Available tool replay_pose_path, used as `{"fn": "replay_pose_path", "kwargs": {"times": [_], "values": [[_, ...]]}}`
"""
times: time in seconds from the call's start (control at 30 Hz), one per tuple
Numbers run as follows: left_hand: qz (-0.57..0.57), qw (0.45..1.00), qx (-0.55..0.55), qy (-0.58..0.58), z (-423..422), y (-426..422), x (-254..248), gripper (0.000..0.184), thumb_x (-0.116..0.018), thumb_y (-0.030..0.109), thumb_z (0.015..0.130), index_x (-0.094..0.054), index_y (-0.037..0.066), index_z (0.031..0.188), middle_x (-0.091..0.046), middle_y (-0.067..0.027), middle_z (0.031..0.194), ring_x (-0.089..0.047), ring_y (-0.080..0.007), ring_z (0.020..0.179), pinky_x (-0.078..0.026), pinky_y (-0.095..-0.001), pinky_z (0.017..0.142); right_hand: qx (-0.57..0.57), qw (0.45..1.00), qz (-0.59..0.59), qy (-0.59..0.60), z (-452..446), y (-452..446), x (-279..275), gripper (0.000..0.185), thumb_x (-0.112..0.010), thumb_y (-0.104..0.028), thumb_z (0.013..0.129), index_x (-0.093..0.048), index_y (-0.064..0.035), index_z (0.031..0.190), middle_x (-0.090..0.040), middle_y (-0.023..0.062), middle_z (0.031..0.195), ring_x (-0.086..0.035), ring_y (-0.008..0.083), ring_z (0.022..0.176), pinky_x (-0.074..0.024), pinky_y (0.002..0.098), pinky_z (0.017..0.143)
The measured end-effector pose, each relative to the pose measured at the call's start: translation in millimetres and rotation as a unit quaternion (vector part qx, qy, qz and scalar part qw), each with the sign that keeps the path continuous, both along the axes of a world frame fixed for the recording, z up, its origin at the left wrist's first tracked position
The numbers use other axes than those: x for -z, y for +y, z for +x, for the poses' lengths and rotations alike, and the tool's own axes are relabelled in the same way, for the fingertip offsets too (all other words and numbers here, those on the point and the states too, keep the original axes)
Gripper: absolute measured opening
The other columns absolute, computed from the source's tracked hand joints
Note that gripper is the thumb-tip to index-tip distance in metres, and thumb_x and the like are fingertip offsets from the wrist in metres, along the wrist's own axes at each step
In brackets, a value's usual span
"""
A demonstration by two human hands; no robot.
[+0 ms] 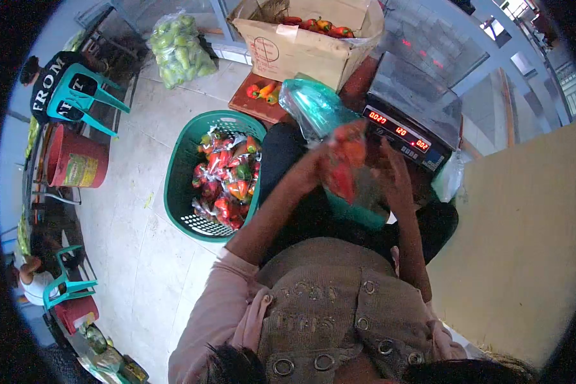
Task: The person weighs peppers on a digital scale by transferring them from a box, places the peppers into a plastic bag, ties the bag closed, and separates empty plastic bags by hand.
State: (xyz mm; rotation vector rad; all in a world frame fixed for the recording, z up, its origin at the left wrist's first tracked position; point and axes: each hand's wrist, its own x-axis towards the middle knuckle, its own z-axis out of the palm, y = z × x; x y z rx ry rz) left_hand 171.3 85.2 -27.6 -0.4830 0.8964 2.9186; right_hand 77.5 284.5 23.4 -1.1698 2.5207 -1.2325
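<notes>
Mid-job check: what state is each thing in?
Pepper bag: raised between left hand and right hand, blurred; closure unclear.
Teal plastic: crumpled.
Scale: on, red digits lit.
Cardboard box: open, peppers inside.
Green basket: upright, open, holding bagged peppers.
Clear bag: filled with green produce.
Larger red bucket: upright.
Turquoise chairs: both occupied.

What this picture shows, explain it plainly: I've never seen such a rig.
No robot here: a person works barehanded. The one picture comes from a camera worn on the head, looking forward and down, so the person's chest shows at the bottom. The left hand seems to hold a clear bag of red peppers; blur hides whether the right hand beside it grips too. A lit digital scale stands to the right. On the tiled floor, a green basket holds bagged peppers. Loose peppers lie on a reddish board and in a cardboard box.
</notes>
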Motion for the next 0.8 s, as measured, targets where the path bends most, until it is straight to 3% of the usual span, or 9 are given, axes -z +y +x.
{"fn": "replay_pose_path", "kwargs": {"times": [0.13, 0.27, 0.33, 0.43, 0.53, 0.63, 0.67, 0.73, 0.8], "values": [[-0.254, 0.96, -0.118, -0.016, 46.0, -97.8, -23.6, 0.043, -0.063, 0.032, 0.081, -0.053, 0.009, 0.115, -0.059, -0.0027, 0.099, -0.058, -0.0174, 0.091, -0.047, -0.0332, 0.083, 0.011, 0.999, -0.01, -0.033, -14.5, 18.8, 17.2, 0.048, -0.056, -0.024, 0.087, -0.046, -0.0102, 0.132, -0.058, 0.0102, 0.112, -0.057, 0.0183, 0.098, -0.0454, 0.0316, 0.086], [-0.491, 0.826, -0.226, -0.159, 132.8, -213.6, 42.4, 0.044, -0.067, 0.039, 0.077, -0.06, 0.007, 0.106, -0.064, -0.0024, 0.087, -0.061, -0.0159, 0.072, -0.049, -0.0334, 0.064, 0.053, 0.987, -0.013, -0.153, -10.2, 31.4, 8.8, 0.039, -0.057, -0.023, 0.087, -0.054, -0.0092, 0.123, -0.062, 0.0094, 0.106, -0.058, 0.0197, 0.097, -0.045, 0.0325, 0.087], [-0.696, 0.631, -0.182, -0.29, 168.2, -230.5, 47.8, 0.05, -0.067, 0.042, 0.076, -0.058, 0.003, 0.108, -0.065, -0.0088, 0.082, -0.062, -0.0226, 0.063, -0.049, -0.0375, 0.055, 0.055, 0.99, 0.002, -0.133, -10.8, 35.6, 17.7, 0.038, -0.058, -0.026, 0.086, -0.056, -0.0105, 0.12, -0.062, 0.0091, 0.109, -0.058, 0.0244, 0.101, -0.0439, 0.0358, 0.091], [-0.765, 0.501, -0.037, -0.403, 205.8, -232.3, 67.7, 0.053, -0.066, 0.04, 0.076, -0.055, 0.002, 0.112, -0.064, -0.0138, 0.092, -0.063, -0.0304, 0.072, -0.05, -0.0406, 0.064, 0.051, 0.984, 0.01, -0.168, -8.4, 31.4, 22.1, 0.033, -0.058, -0.025, 0.085, -0.059, -0.0107, 0.116, -0.062, 0.0088, 0.109, -0.058, 0.0233, 0.102, -0.044, 0.0355, 0.091], [-0.84, 0.338, -0.044, -0.421, 221.9, -217.8, 111.7, 0.062, -0.064, 0.039, 0.077, -0.046, 0.003, 0.124, -0.061, -0.0163, 0.105, -0.058, -0.0358, 0.094, -0.048, -0.042, 0.08, 0.041, 0.991, 0.03, -0.125, -6.1, 25.8, 21.9, 0.032, -0.059, -0.024, 0.085, -0.06, -0.0101, 0.113, -0.062, 0.0087, 0.109, -0.059, 0.0231, 0.101, -0.0434, 0.0356, 0.091], [-0.8, 0.395, -0.089, -0.444, 232.7, -187.8, 170.8, 0.069, -0.061, 0.04, 0.078, -0.037, 0.004, 0.131, -0.048, -0.02, 0.125, -0.045, -0.037, 0.114, -0.04, -0.0429, 0.095, 0.053, 0.984, 0.004, -0.169, -0.4, 23.3, 17.1, 0.031, -0.059, -0.024, 0.084, -0.061, -0.0095, 0.112, -0.062, 0.009, 0.109, -0.058, 0.0238, 0.102, -0.0429, 0.0365, 0.092], [-0.866, 0.356, -0.13, -0.326, 241.1, -183.4, 206.6, 0.072, -0.055, 0.044, 0.081, -0.029, 0.006, 0.136, -0.035, -0.021, 0.135, -0.036, -0.0424, 0.121, -0.035, -0.0486, 0.099, 0.051, 0.986, 0.003, -0.162, -1.2, 25.1, 19.0, 0.031, -0.059, -0.025, 0.084, -0.061, -0.0095, 0.111, -0.062, 0.009, 0.109, -0.058, 0.0241, 0.101, -0.0429, 0.0365, 0.092], [-0.859, 0.222, 0.029, -0.46, 240.7, -153.9, 228.1, 0.069, -0.049, 0.047, 0.083, -0.03, 0.01, 0.137, -0.027, -0.0191, 0.14, -0.033, -0.0474, 0.122, -0.031, -0.0568, 0.099, 0.049, 0.988, 0.001, -0.149, -2.3, 30.2, 29.2, 0.032, -0.06, -0.026, 0.084, -0.061, -0.0094, 0.111, -0.062, 0.0092, 0.109, -0.058, 0.0245, 0.101, -0.0428, 0.0366, 0.092], [-0.826, 0.298, 0.022, -0.478, 239.3, -155.5, 225.6, 0.066, -0.048, 0.048, 0.083, -0.035, 0.011, 0.135, -0.032, -0.019, 0.138, -0.033, -0.0495, 0.121, -0.03, -0.0592, 0.098, 0.042, 0.99, -0.001, -0.135, -3.1, 33.1, 43.1, 0.031, -0.06, -0.025, 0.084, -0.061, -0.0093, 0.11, -0.062, 0.0098, 0.108, -0.058, 0.0251, 0.1, -0.0434, 0.0369, 0.091]]}}
